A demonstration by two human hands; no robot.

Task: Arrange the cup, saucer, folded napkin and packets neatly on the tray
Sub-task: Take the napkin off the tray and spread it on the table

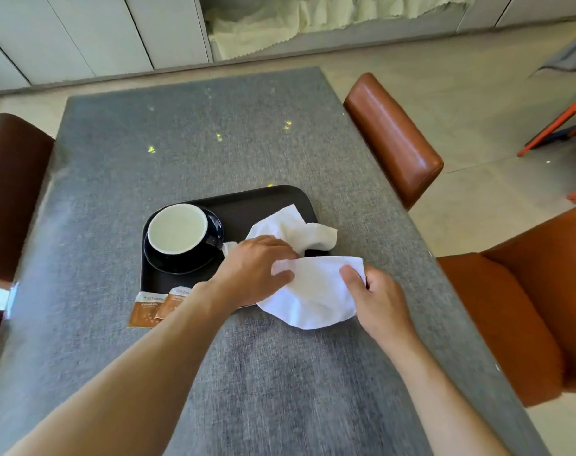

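Observation:
A dark tray [263,200] lies on the grey table. On its left part a dark cup with a pale inside [178,232] stands on a dark saucer [168,263]. A white napkin [313,291], loose and rumpled, drapes over the tray's right side and onto the table. My left hand [253,268] presses and pinches its middle. My right hand [377,301] grips its right edge. Two orange-and-white packets [151,306] overlap at the tray's near left corner, partly on the table; my left forearm covers part of one.
The grey table [181,143] stretches far beyond the tray. Brown leather chairs stand at the left [13,192], far right [391,136] and near right [523,297]. White cabinets line the back wall.

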